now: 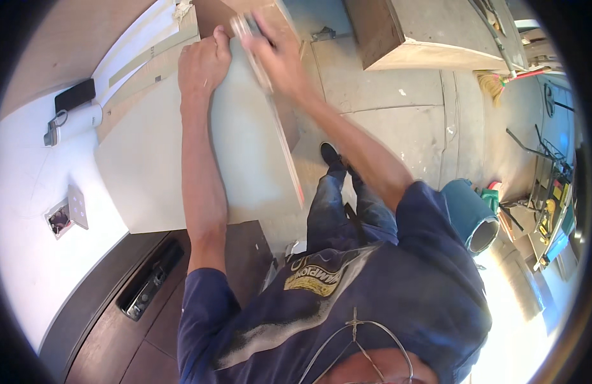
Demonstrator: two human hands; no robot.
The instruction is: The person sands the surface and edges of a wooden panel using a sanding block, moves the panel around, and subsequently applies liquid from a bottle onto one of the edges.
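Item: one pale grey-green board (168, 160), a flat rectangular panel lying across a white surface (27, 192) and a dark brown cabinet top (117, 333), its right edge jutting past them over the floor. It sits slightly skewed, with one far corner under the hands.

Left hand (203, 64): one, closed into a loose fist, knuckles pressing down on the board's far edge; judged to be steadying the panel against sliding.

Right hand (276, 54): one, motion-blurred, fingers wrapped around the upper end of a long thin strip (276, 128) that runs down the board's right edge. The strip is pale with a reddish lower end; its kind cannot be told, a straightedge or trim being possible. It lies along the edge, apparently held there for alignment.

Surroundings, counted:
- One black flat device (75, 95) on the white surface, left of the board.
- One small grey fitting with a loop (53, 131) just below it.
- One open wall-box with a hanging cover plate (69, 214).
- One dark recessed handle (149, 281) in the brown cabinet top.
- One plywood box (424, 32) on the concrete floor (385, 128), well apart.
- One broom (500, 80) beside it.
- One teal rolled cylinder (468, 214) near the person's right shoulder.
- Tool clutter (548, 205) at the right rim, too small to itemise.
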